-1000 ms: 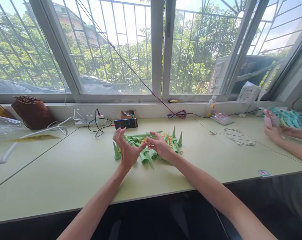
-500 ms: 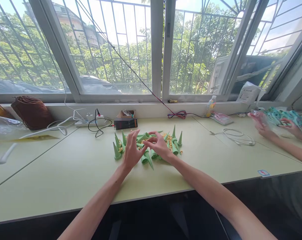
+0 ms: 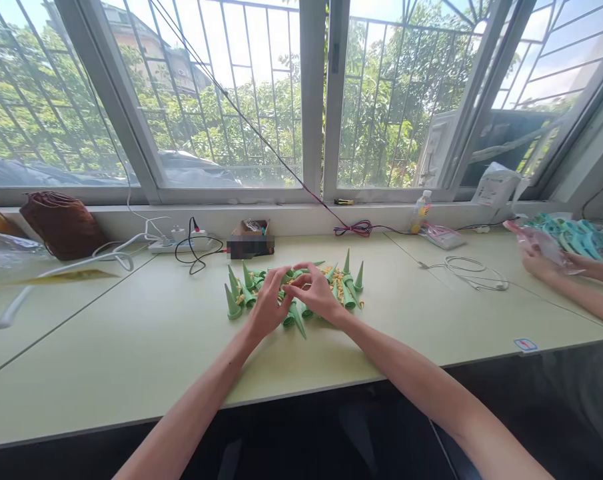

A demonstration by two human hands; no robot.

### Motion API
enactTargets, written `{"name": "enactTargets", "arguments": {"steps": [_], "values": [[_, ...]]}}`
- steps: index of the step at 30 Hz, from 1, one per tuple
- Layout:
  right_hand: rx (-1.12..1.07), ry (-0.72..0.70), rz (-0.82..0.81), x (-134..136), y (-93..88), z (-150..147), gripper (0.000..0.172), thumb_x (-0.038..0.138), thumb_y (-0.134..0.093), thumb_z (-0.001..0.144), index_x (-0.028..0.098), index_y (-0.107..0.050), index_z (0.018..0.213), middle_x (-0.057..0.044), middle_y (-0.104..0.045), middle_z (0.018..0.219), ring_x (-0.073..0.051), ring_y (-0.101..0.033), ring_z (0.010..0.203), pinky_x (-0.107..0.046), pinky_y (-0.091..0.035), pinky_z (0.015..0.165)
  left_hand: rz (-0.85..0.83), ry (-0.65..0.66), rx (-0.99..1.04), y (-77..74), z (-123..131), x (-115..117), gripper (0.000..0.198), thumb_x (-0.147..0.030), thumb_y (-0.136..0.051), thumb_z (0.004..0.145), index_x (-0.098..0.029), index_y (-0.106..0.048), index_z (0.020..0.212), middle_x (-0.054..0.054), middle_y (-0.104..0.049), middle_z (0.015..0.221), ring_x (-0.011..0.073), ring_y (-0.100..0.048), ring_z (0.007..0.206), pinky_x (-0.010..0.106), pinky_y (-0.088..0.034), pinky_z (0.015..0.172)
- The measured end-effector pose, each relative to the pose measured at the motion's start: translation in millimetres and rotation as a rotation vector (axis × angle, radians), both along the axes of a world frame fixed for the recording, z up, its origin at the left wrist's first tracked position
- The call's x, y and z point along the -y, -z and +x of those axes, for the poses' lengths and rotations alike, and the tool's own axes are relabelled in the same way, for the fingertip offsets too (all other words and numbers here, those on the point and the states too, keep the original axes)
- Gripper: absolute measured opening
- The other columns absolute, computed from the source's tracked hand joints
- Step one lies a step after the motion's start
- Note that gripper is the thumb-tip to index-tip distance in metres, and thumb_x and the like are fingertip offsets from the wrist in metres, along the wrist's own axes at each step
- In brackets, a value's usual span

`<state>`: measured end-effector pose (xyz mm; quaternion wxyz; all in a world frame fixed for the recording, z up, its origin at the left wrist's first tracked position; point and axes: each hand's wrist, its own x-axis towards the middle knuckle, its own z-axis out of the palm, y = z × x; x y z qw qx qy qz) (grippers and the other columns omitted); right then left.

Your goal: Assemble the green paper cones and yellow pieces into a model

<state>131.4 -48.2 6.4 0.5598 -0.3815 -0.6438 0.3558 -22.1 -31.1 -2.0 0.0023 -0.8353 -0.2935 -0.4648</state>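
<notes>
My left hand (image 3: 269,303) and my right hand (image 3: 318,293) meet fingertip to fingertip over a spread of green plastic cone-shaped spikes. Both hands have curled, pinching fingers; whatever sits between them is small and mostly hidden. Some spikes stand upright, such as a green spike (image 3: 232,305) by my left hand and another spike (image 3: 360,277) right of my right hand. Others lie on their sides with hollow round ends showing, among them a tilted spike (image 3: 298,323) just below my fingers. Small yellowish pieces (image 3: 340,285) are scattered among the spikes.
Behind the spikes stands a small open box (image 3: 251,240). A power strip (image 3: 181,241) with cables is at the back left, a bundled cord (image 3: 354,229) at the back. To the right lie a white cable (image 3: 476,273) and a bottle (image 3: 421,212); another person's hands (image 3: 544,263) handle plastic packaging.
My left fingers have curled down and in toward my right hand, and the green spike seen between the hands is now mostly covered. The other person's hands have come together on the packaging.
</notes>
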Motion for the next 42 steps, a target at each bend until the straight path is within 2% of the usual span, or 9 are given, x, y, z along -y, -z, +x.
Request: {"name": "enactTargets", "arguments": {"steps": [21,32,42], "values": [[-0.007,-0.083,0.016,4.5,-5.2,2.0,0.043,0.042,-0.069,0.080,0.020,-0.050,0.112,-0.001,-0.069,0.075,-0.018,-0.067,0.074,-0.032,-0.050,0.072,0.022,0.003,0.019,-2.6,0.2,2.2,0.033,-0.018,-0.052,0.089,-0.021,-0.049,0.122,0.011,-0.058,0.114,0.0206,-0.061,0.101,0.035,-0.053,0.083],[0.011,-0.093,0.027,3.5,-5.9,3.1,0.038,0.037,-0.064,0.084,0.021,-0.049,0.115,-0.001,-0.070,0.076,-0.018,-0.067,0.075,-0.030,-0.049,0.070,0.043,0.018,0.034,-4.7,0.7,2.4,0.026,-0.020,-0.054,0.090,-0.021,-0.051,0.115,0.009,-0.058,0.108,0.0195,-0.061,0.097,0.033,-0.053,0.080],[-0.014,-0.147,0.015,0.9,-2.8,3.4,0.032,0.031,-0.059,0.087,0.023,-0.048,0.116,0.000,-0.069,0.075,-0.019,-0.069,0.079,-0.033,-0.052,0.075,0.010,0.023,0.045,-4.6,0.3,2.3,0.026,-0.021,-0.056,0.089,-0.022,-0.051,0.115,0.008,-0.058,0.107,0.0194,-0.060,0.095,0.032,-0.053,0.077]]}}
